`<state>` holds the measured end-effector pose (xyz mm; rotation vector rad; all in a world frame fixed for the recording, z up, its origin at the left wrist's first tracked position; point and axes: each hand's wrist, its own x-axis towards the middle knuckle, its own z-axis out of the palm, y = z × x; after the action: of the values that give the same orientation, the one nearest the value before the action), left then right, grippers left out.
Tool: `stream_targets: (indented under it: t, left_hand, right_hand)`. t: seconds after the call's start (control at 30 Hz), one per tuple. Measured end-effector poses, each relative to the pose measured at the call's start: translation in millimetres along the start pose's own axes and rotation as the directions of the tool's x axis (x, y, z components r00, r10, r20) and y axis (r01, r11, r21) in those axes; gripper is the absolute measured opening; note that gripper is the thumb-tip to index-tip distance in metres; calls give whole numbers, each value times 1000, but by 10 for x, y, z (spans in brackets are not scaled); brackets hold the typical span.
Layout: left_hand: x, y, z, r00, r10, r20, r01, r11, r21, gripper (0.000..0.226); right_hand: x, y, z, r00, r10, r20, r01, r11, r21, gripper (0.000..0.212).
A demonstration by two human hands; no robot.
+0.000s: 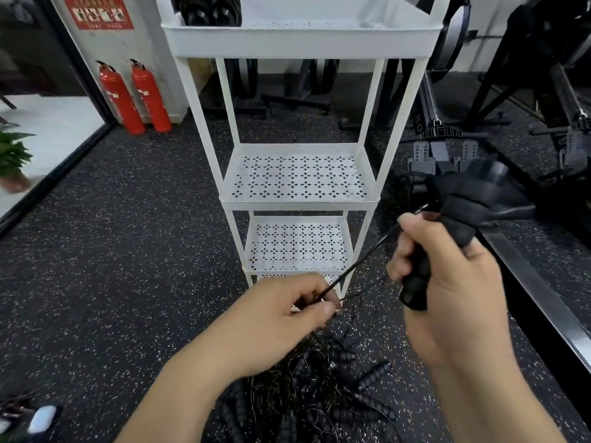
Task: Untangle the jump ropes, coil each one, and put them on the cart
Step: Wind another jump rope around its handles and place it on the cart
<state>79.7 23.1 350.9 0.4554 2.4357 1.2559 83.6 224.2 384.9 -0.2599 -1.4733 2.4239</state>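
1. Ropes (pixel 319 398) lie in a tangled heap on the floor (pixel 128 251) at the lower centre of the frame, just in front of the cart (pixel 300 204). One strand is raised out of the heap.
2. Right of centre, the right hand (pixel 447 282) is curled round a black handle (pixel 415 289), and more dark grip shows above the fist. At lower centre, the left hand (pixel 281 318) pinches the cord (pixel 361 263) between thumb and fingertips.
3. The cord runs taut on a slant between the two hands, and beyond the pinch it trails down towards the heap.
4. This looks like the step of freeing one rope. It should go best with the handle held fixed while the pinch slides along the cord, lifting loops off rather than hauling. A hard pull would likely tighten the snarls.
5. The cord is thin, dark and wiry, so it probably springs and kinks. The handles in the heap are ribbed and look like foam.
6. The cart is white, with flat shelves punched in a diamond pattern. The floor is dark and speckled, so the cord is hard to follow against it.
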Motion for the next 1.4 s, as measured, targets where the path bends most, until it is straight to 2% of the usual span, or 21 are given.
stream_targets:
  t: [0.1,0.2,0.27,0.33,0.4,0.5,0.57,0.67,0.73,0.8,0.87,0.97,1.1,1.23,1.4]
  left_hand:
    - [-22,77,-56,998,34,-46,-35,999,-30,18]
    - [-45,150,-103,978,114,-175,-122,992,-31,22]
    - [-59,161,-116,962,151,-226,-166,985,-50,24]
    - [-59,166,-112,948,189,-256,-205,978,-37,23]
    - [-46,164,-101,940,202,-276,-214,977,-14,24]
    - [-21,69,-83,951,169,-259,-180,983,-19,27]
    - [9,-5,-59,968,136,-209,-151,987,-56,23]
    - [53,-68,-12,993,72,-92,-78,995,-59,9]
    - [70,-102,18,1000,26,-15,-26,999,22,19]
    - [95,-159,41,999,-31,21,29,996,80,13]
    - [114,-194,36,998,-60,7,59,990,130,7]
    - [94,-154,-4,999,-31,-26,34,992,120,15]
    - [65,-50,-55,990,70,-126,-64,997,54,14]
    - [44,53,-49,963,168,-212,-169,986,14,18]
    - [41,25,-14,960,178,-215,-178,984,19,30]
  right_hand:
    - [56,-7,-65,999,28,-46,-25,998,58,13]
    - [34,15,-52,995,96,9,-96,993,71,8]
    - [-15,69,-8,980,182,82,-185,982,36,15]
    - [-83,150,50,959,245,140,-237,969,-73,13]
    - [-146,235,101,958,230,170,-197,961,-193,7]
    - [-197,312,130,976,85,203,4,916,-401,10]
    - [-203,311,128,977,29,213,70,895,-440,12]
    - [-203,261,139,976,14,215,77,909,-409,15]
    - [-201,197,154,979,22,202,44,947,-319,15]
    - [-178,103,153,986,32,165,1,981,-193,12]
    - [-132,9,118,993,26,114,-16,996,-90,14]
    - [-51,-68,30,999,25,37,-25,1000,10,10]
    - [-46,-22,14,990,129,54,-131,990,47,18]
    - [-118,143,85,963,224,148,-210,972,-109,10]
    - [-180,281,119,974,103,204,-10,911,-413,11]
